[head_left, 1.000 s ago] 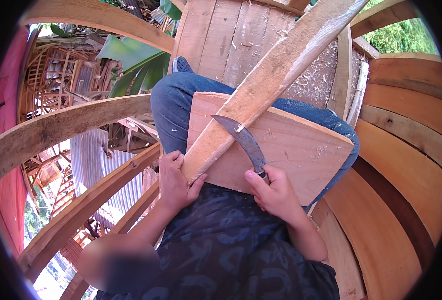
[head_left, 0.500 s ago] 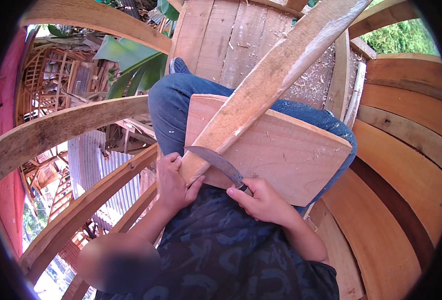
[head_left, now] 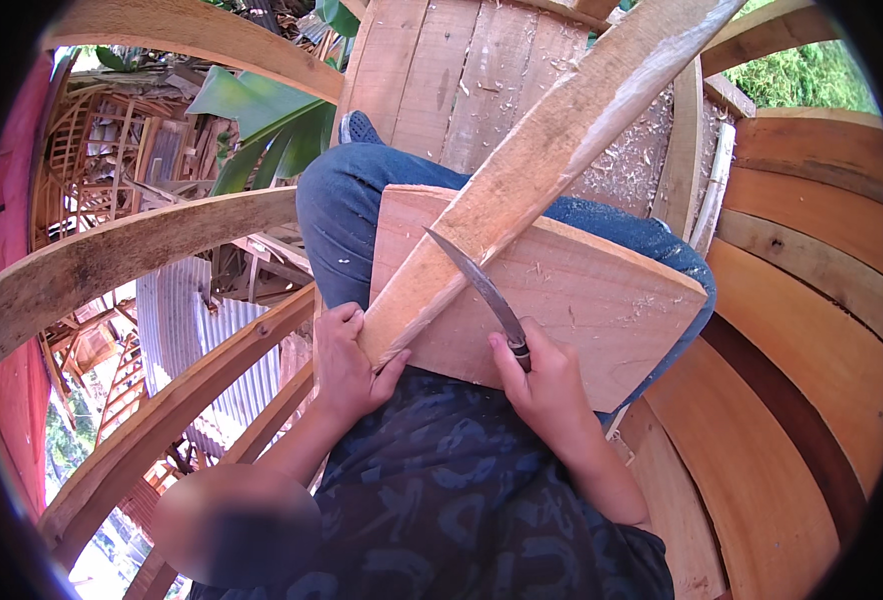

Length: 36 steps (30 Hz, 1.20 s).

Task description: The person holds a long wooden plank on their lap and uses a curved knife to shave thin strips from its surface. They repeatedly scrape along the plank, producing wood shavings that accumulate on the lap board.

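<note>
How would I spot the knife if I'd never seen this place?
Find the blue jeans, then the wide board lying across them. A long plank slants over the board, and the knife crosses over it, its handle in the right grip. Unlike that wood, its blade is thin grey metal curving to a point.

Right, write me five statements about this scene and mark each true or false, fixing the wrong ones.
1. The right hand holds a curved knife by its handle. True.
2. The left hand grips the far end of the long wooden bar. False: it grips the near end.
3. The long wooden bar passes over the flat board. True.
4. The trousers are red. False: they are blue.
5. Wood shavings lie scattered beyond the knees. True.
</note>
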{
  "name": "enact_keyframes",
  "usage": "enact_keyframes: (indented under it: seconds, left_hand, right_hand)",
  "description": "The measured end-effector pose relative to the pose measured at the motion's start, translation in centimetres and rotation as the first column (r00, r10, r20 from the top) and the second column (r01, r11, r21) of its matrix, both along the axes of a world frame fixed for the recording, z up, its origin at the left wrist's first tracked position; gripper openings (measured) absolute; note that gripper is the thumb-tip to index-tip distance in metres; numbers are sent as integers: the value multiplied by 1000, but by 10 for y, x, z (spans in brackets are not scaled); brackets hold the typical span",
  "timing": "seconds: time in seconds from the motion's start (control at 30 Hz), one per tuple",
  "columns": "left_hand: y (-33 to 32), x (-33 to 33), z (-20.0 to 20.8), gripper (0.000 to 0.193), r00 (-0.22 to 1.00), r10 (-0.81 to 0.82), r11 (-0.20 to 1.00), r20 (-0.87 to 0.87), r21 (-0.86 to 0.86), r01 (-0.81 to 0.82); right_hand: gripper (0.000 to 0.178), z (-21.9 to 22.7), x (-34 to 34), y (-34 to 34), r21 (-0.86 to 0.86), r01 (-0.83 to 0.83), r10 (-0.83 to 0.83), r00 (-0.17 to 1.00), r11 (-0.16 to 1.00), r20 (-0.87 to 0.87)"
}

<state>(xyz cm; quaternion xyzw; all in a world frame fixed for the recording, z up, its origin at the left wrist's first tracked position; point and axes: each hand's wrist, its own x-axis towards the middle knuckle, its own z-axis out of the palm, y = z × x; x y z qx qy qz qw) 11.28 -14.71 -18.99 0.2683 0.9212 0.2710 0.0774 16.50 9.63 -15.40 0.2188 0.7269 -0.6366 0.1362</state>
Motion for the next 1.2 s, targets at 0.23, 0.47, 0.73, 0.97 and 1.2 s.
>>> enact_keyframes:
  seconds: [0.23, 0.47, 0.73, 0.97, 1.2]
  left_hand:
    - [0, 0, -1, 66, 1000, -2, 1000, -12, -12, 2]
    - [-2, -1, 2, 68, 1000, -11, 999, 12, -52, 11]
    - [0, -1, 2, 66, 1000, 3, 1000, 13, -11, -3]
    - [0, 0, 2, 67, 1000, -1, 1000, 0, -12, 1]
    - [3, -2, 6, 66, 1000, 6, 999, 14, -35, -6]
  right_hand:
    - [21, 4, -2, 5, -422, -209, 279, 954, 882, 109]
    - [21, 2, -3, 22, -478, 78, 45, 969, 875, 242]
    - [28, 7, -3, 8, 17, 4, -4, 1000, 1000, 18]
    - [24, 4, -4, 8, -299, -203, 240, 966, 933, 93]
    - [24, 3, 0, 17, -413, 164, -50, 960, 896, 274]
